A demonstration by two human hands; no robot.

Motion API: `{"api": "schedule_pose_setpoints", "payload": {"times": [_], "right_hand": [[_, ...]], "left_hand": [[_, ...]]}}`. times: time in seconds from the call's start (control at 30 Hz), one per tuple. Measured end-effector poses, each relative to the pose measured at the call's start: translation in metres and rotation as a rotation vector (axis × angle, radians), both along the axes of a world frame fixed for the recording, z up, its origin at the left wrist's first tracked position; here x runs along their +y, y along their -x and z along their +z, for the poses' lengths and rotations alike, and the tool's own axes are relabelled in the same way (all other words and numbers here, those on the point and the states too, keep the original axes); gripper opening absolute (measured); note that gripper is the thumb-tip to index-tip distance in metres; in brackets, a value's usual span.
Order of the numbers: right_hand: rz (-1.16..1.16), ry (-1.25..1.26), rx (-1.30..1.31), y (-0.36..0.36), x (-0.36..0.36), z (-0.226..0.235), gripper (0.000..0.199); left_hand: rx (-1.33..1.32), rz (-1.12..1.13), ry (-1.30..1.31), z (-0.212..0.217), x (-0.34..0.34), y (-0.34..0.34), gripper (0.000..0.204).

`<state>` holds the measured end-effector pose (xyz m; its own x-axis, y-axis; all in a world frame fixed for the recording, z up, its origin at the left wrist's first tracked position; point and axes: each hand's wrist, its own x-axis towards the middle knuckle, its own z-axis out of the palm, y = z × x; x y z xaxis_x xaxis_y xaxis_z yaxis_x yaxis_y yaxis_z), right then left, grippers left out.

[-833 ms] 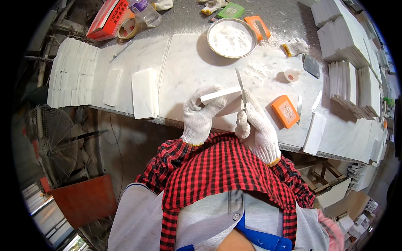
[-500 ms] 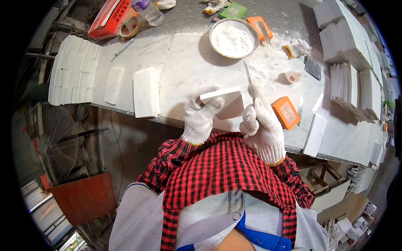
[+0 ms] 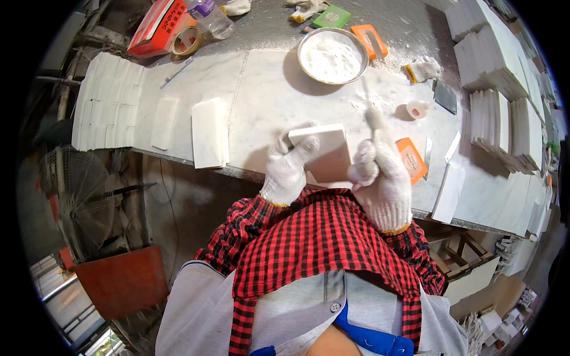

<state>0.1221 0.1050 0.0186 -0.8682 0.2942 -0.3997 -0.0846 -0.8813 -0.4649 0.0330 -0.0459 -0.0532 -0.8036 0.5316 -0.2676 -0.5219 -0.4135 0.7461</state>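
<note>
My left hand (image 3: 286, 172), in a white knit glove, grips a white rectangular tile (image 3: 325, 153) by its left side, thumb over the top edge. The tile is held tilted above the table's near edge. My right hand (image 3: 387, 184), gloved the same way, is closed around a thin knife just right of the tile, its index finger stretched along the tool. Motion blurs the knife's blade (image 3: 366, 95), which points away from me and stands apart from the tile. Beyond it sits a round metal bowl (image 3: 301, 67) holding white powder (image 3: 332, 54).
An orange box (image 3: 411, 159) lies beside my right hand, with a small white cup (image 3: 417, 109) behind it. White tiles (image 3: 209, 133) lie at left; tall tile stacks (image 3: 110, 101) (image 3: 490, 65) flank the table. A loose glove (image 3: 424, 69) rests right of the bowl.
The tile has turned so more of its broad face shows. My right hand has shifted slightly right, and the blade has swung rightward and blurred. My left hand keeps its grip.
</note>
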Motion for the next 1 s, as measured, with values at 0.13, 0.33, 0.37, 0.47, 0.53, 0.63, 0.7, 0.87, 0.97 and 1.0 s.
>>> {"api": "schedule_pose_setpoints", "payload": {"times": [0.13, 0.33, 0.37, 0.47, 0.53, 0.63, 0.7, 0.87, 0.97, 1.0], "right_hand": [[-0.093, -0.144, -0.134, -0.006, 0.005, 0.007, 0.051], [-0.025, -0.219, -0.079, -0.01, 0.009, -0.015, 0.052], [-0.006, -0.231, -0.088, -0.008, 0.008, -0.017, 0.052], [0.038, -0.284, -0.114, -0.005, 0.009, -0.029, 0.049], [0.049, -0.332, -0.151, -0.003, 0.01, -0.031, 0.049], [0.063, -0.364, -0.141, -0.002, 0.014, -0.039, 0.049], [0.05, -0.329, -0.099, -0.003, 0.013, -0.046, 0.05], [-0.026, -0.248, -0.128, 0.001, 0.008, -0.057, 0.05], [-0.061, -0.204, -0.13, 0.0, 0.007, -0.075, 0.051], [-0.071, -0.184, -0.139, 0.001, 0.006, -0.079, 0.051]], "left_hand": [[-0.276, -0.038, -0.125, 0.003, 0.006, 0.016, 0.046], [-0.347, -0.128, -0.125, 0.001, 0.01, 0.021, 0.049], [-0.358, -0.089, -0.103, 0.001, 0.012, 0.021, 0.049], [-0.355, 0.002, -0.061, 0.0, 0.016, 0.026, 0.048], [-0.316, 0.03, -0.062, -0.003, 0.014, 0.03, 0.045], [-0.289, 0.091, -0.057, -0.005, 0.014, 0.037, 0.03], [-0.256, 0.107, -0.003, 0.003, 0.014, 0.035, 0.029], [-0.247, 0.064, 0.037, 0.005, 0.012, 0.034, 0.031], [-0.28, 0.041, 0.026, 0.001, 0.012, 0.034, 0.033], [-0.284, 0.036, 0.035, 0.0, 0.013, 0.034, 0.032]]}}
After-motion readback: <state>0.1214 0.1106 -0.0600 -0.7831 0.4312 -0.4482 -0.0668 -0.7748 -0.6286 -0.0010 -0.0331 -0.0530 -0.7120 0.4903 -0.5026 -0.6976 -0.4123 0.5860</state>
